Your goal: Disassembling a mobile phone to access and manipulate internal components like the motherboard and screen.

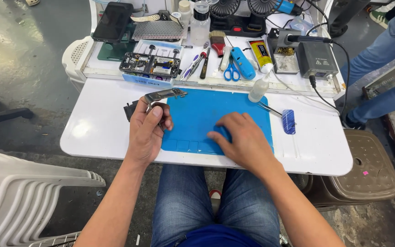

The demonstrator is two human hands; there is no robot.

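The white table (92, 132) takes up the middle of the view, its rounded front edge right over the person's knees. It has bare room to the left of the blue mat (206, 112) and a narrower bare strip to the right. Stacked white chairs (19, 192) crowd the lower left corner, a brown stool (366, 169) stands just off the table's right end, and another person's jeans (385, 59) are cut off by the right edge.

The mat lies square in the centre, its front edge close to the table's edge. Behind it a raised shelf (97, 68) is packed tight with tools: a soldering station (316, 57), a dark phone (113, 20) on a stand, a taken-apart phone (151, 64), blue scissors (232, 73), a brush (217, 41), a glue tube (261, 52). Fans at the top are cut off by the frame.

The right hand (243, 139) lies flat and spread on the mat's front right part, fingers pointing left, and I cannot tell whether anything is under it. The left hand (148, 130) sits at the mat's left edge, fingers curled around a metal clamp (163, 95); the clamp's top bar sticks out over the mat's back corner, the rest is hidden in the fist. A dark part (129, 110) peeks out left of that hand, too covered to make out.

A dropper bottle (258, 89) stands at the mat's back right corner, with tweezers (270, 109) and a blue tool (288, 121) just beside it
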